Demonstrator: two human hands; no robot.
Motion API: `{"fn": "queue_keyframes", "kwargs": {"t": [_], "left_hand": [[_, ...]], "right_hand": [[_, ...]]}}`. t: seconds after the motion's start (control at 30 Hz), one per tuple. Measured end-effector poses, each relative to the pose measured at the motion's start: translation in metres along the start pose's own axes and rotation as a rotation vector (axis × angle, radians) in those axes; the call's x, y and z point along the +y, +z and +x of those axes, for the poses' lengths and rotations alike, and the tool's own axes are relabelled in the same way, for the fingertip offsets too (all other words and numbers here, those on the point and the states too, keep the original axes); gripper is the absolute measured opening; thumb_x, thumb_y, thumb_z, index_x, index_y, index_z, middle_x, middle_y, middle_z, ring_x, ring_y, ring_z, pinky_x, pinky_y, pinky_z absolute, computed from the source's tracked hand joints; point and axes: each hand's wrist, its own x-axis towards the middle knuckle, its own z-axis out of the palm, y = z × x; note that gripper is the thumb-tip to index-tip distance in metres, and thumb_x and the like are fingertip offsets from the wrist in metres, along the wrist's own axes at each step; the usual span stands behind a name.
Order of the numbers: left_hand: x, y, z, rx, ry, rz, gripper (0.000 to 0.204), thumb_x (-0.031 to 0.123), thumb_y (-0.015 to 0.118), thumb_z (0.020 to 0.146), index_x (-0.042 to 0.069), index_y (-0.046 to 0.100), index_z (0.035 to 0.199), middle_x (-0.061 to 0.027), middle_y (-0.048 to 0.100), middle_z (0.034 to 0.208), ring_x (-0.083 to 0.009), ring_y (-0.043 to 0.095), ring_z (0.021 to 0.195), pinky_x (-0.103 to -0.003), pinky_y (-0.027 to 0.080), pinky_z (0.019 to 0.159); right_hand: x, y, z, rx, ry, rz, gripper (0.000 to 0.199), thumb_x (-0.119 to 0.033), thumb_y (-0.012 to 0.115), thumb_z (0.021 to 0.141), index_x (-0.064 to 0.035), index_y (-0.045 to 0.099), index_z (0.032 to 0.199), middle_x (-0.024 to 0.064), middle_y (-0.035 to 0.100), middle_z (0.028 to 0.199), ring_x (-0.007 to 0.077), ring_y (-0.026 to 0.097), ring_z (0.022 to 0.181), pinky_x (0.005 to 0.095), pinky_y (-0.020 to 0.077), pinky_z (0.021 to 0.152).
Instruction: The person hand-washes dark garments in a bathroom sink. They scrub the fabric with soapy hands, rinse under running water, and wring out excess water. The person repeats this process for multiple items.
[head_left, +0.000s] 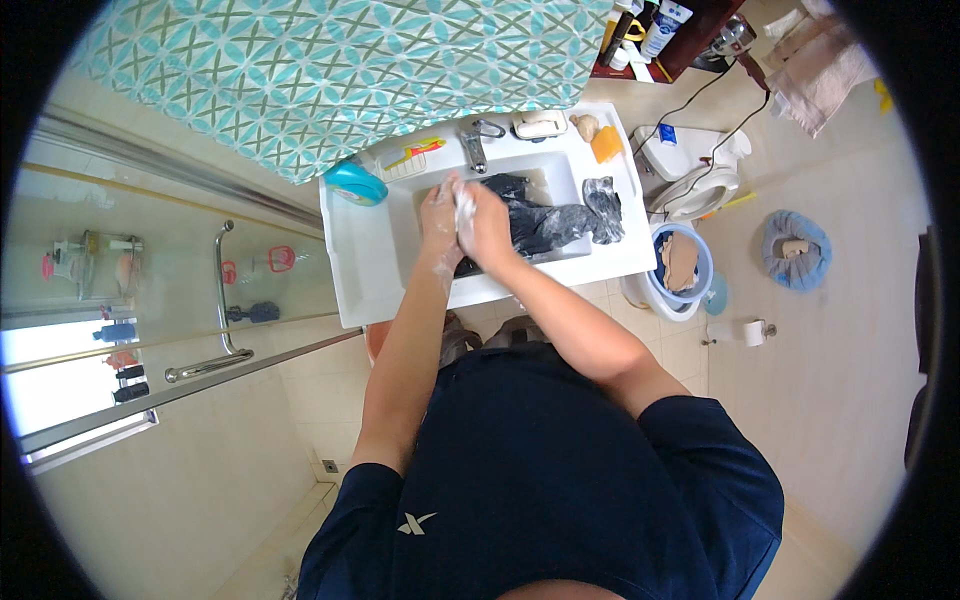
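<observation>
My left hand and my right hand are pressed together above the left half of the white sink. Both are closed, with white lather on the fingers and wrists; whatever lies between them is hidden. Beneath and to the right of them, a wet black garment is bunched in the basin. Its foam-streaked end drapes over the basin's right rim onto the counter. Greyish water shows around the cloth. Behind my hands stands the chrome faucet.
A teal bottle lies at the counter's left, near a yellow-and-red brush. A soap dish and an orange block sit along the back. To the right are a tub of clothes and a toilet; glass panels stand left.
</observation>
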Motion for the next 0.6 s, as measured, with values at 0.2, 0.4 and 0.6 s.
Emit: {"fn": "queue_keyframes", "kwargs": {"t": [0.2, 0.4, 0.6], "left_hand": [[0.013, 0.011, 0.007, 0.117, 0.059, 0.145, 0.044, 0.036, 0.064, 0.097, -0.007, 0.069, 0.11, -0.0135, 0.07, 0.096, -0.0174, 0.063, 0.087, -0.033, 0.05, 0.081], [0.0, 0.005, 0.017, 0.069, 0.202, 0.394, 0.04, 0.033, 0.057, 0.101, -0.006, 0.069, 0.1, -0.0104, 0.069, 0.084, -0.0176, 0.061, 0.08, -0.037, 0.05, 0.076], [-0.004, -0.001, 0.02, -0.15, 0.204, 0.547, 0.04, 0.037, 0.052, 0.104, 0.0, 0.066, 0.103, -0.0092, 0.069, 0.088, -0.0179, 0.066, 0.079, -0.035, 0.054, 0.069]], "right_hand": [[0.017, 0.017, 0.02, 0.128, -0.028, 0.002, 0.047, -0.036, 0.055, 0.101, 0.0015, 0.066, 0.074, 0.0269, 0.065, 0.074, 0.0434, 0.065, 0.068, 0.0498, 0.0493, 0.063], [0.021, 0.022, 0.033, 0.086, 0.387, 0.08, 0.055, -0.042, 0.052, 0.102, 0.0034, 0.067, 0.073, 0.0283, 0.065, 0.073, 0.0454, 0.065, 0.07, 0.0524, 0.0497, 0.066], [0.011, 0.017, 0.044, 0.095, 0.449, 0.047, 0.056, -0.041, 0.046, 0.104, 0.0032, 0.066, 0.076, 0.0293, 0.065, 0.077, 0.0472, 0.064, 0.072, 0.0522, 0.0499, 0.068]]}}
